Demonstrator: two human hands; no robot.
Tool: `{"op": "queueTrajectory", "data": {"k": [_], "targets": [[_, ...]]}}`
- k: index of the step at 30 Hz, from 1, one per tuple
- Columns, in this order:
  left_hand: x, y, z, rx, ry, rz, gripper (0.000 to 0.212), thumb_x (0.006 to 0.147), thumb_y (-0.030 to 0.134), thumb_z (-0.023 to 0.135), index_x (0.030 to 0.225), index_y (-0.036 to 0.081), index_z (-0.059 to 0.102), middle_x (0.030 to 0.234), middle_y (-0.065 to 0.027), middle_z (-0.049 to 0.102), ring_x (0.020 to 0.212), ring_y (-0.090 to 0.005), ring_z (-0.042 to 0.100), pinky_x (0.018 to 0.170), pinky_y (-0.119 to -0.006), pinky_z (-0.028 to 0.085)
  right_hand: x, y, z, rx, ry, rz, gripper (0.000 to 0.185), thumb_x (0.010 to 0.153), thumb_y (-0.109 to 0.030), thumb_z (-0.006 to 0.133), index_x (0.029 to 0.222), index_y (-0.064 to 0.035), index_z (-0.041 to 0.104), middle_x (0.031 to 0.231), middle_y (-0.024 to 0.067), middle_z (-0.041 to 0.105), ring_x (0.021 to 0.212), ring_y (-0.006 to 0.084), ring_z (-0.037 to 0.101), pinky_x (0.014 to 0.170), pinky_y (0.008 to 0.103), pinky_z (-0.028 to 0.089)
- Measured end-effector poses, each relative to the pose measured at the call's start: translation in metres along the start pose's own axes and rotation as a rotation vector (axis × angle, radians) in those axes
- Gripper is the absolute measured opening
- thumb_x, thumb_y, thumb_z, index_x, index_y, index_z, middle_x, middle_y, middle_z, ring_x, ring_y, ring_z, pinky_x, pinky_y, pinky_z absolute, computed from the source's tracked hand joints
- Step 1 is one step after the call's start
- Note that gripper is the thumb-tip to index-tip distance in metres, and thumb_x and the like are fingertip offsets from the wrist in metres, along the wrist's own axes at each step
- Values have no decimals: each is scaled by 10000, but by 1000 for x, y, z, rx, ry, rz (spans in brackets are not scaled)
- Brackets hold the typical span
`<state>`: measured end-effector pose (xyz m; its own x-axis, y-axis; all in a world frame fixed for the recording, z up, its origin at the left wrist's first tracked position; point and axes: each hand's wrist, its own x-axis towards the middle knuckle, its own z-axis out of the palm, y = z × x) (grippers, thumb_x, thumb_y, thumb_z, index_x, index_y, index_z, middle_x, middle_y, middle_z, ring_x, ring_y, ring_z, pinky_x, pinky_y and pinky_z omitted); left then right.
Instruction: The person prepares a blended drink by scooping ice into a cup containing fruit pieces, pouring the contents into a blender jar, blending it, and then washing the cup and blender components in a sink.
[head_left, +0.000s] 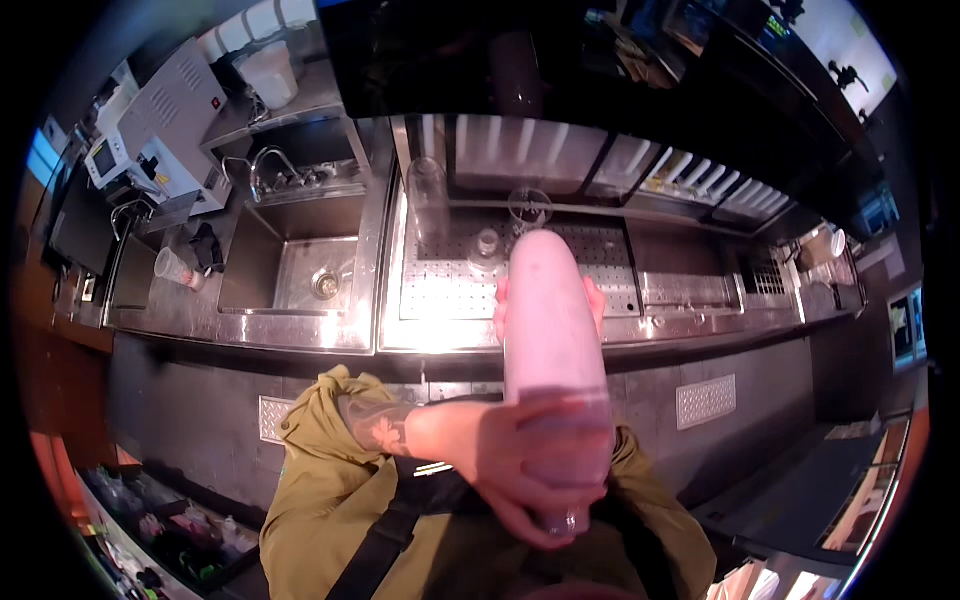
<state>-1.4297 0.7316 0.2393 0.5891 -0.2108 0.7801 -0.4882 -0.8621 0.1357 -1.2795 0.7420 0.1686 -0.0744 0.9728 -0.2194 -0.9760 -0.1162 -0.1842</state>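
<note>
A large clear shaker (555, 322) full of a pale, milky pink-looking liquid is held out in front of my chest, tilted lengthwise away from me. My left hand (525, 450) wraps the near end, its fingers spread over the wall and around the clear narrow tip (562, 521). Under the far half, my right hand (595, 304) grips from below; only fingers show on either side, and the palm is hidden. Beyond the shaker's far end, on the perforated steel drain tray (442, 292), stand a clear cup (530, 206) and a small clear vessel (487, 251).
Left of the tray is a steel sink (322, 277) with a faucet (274, 169). A tall clear container (429, 199) stands at the tray's back left. A plastic cup (178, 268) and dark cloth (206, 247) lie by the sink. A grey machine (176, 112) is at far left.
</note>
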Motion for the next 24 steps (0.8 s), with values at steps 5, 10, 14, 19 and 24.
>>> {"op": "queueTrajectory", "data": {"k": [5,10,14,19,24], "targets": [[-16,30,8,95,-79,56,178,867,278,561,955,124,583,901,-17,571,790,-205,586,691,-351,484,-26,16,20,94,-3,-15,460,924,-380,489,1255,-65,445,1152,173,528,1074,282,525,890,390,462],[4,4,7,-28,135,167,230,846,318,570,973,132,621,971,-13,621,899,-235,626,734,-390,503,-14,1,5,-111,-186,100,427,941,-409,433,1183,-62,497,1057,143,567,948,241,575,869,365,473],[-10,34,10,97,154,16,230,734,242,605,955,188,642,998,-29,593,889,-278,614,782,-471,479,-25,25,5,-14,-61,189,504,901,-428,468,1194,-18,464,1050,141,564,928,243,566,845,342,485],[-23,-25,1,142,111,-194,277,673,168,693,943,143,632,1036,-83,607,1002,-327,564,860,-500,450,-34,10,13,-324,-73,-20,456,932,-424,429,1176,-44,490,1051,106,573,909,196,571,855,313,476],[-31,17,10,162,208,-310,408,677,136,662,1077,171,589,996,-60,629,916,-310,606,792,-440,509,-37,28,12,-195,81,65,473,947,-457,407,1193,-63,498,1088,72,567,993,151,558,886,312,467]]}}
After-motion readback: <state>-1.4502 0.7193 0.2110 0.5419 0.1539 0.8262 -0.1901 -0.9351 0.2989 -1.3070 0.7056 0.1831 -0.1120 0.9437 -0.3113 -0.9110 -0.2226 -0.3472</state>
